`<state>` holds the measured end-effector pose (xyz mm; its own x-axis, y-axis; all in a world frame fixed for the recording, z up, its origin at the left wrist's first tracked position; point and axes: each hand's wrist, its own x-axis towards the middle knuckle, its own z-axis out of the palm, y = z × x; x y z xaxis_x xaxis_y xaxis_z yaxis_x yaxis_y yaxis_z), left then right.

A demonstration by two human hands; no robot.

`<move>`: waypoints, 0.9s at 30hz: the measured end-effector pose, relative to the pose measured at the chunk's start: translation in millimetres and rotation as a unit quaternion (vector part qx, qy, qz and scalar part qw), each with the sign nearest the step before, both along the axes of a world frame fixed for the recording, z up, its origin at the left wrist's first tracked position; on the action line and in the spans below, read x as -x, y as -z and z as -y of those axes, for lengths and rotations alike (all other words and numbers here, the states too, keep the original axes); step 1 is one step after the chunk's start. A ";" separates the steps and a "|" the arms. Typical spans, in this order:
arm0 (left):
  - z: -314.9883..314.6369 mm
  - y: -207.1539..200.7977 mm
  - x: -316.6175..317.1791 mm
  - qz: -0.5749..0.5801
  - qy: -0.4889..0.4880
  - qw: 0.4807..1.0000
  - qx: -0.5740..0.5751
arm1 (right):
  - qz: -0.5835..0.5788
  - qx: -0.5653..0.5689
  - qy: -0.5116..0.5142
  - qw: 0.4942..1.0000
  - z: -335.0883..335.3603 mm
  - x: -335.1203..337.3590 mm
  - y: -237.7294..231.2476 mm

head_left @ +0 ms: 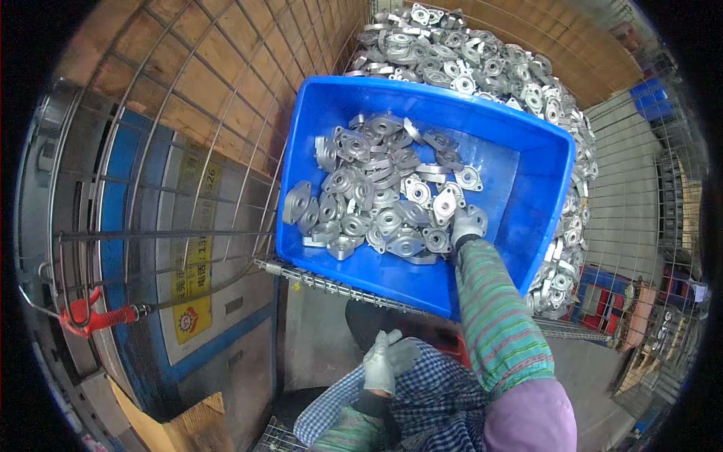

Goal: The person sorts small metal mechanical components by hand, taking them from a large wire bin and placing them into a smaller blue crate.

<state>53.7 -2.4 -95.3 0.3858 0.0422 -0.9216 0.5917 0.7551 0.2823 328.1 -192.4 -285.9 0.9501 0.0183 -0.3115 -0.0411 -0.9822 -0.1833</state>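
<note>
My right hand (466, 226), in a pale work glove, reaches into a blue plastic bin (361, 275). Its fingers are closed on a grey flanged metal casting (477, 217) at the right edge of the heap; the fingertips are partly hidden. A pile of similar castings (376, 181), each with a round hub and flange ears, fills the left and middle of the bin. Lower down, my left hand (382, 363), also gloved, is held above my checked apron (433, 373). Its fingers are stretched out and hold nothing.
The bin rests within a wire mesh cage (188, 68) and hides part of a bigger heap of castings (482, 60). Mesh walls rise left and right. A red-handled air gun (94, 313) hangs at the left. Brown cardboard (188, 426) stands at lower left.
</note>
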 end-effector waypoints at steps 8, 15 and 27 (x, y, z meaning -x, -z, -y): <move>0.6 -22.5 -21.1 -0.033 0.024 0.999 -0.026 | -0.118 0.198 -0.145 0.962 1.5 -21.6 -40.0; -2.8 -22.1 -17.0 -0.025 0.046 0.998 -0.023 | -0.164 0.053 -0.300 0.938 -22.2 -16.1 -85.0; -4.4 -12.2 -8.2 -0.015 0.013 0.999 0.028 | -0.190 0.024 -0.159 0.969 -39.1 0.9 -56.5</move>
<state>61.9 2.0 -83.1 0.3586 -0.0193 -0.9333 0.6190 0.7533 0.2222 327.2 -153.2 -229.4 0.7154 0.2676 -0.6454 0.2083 -0.9634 -0.1686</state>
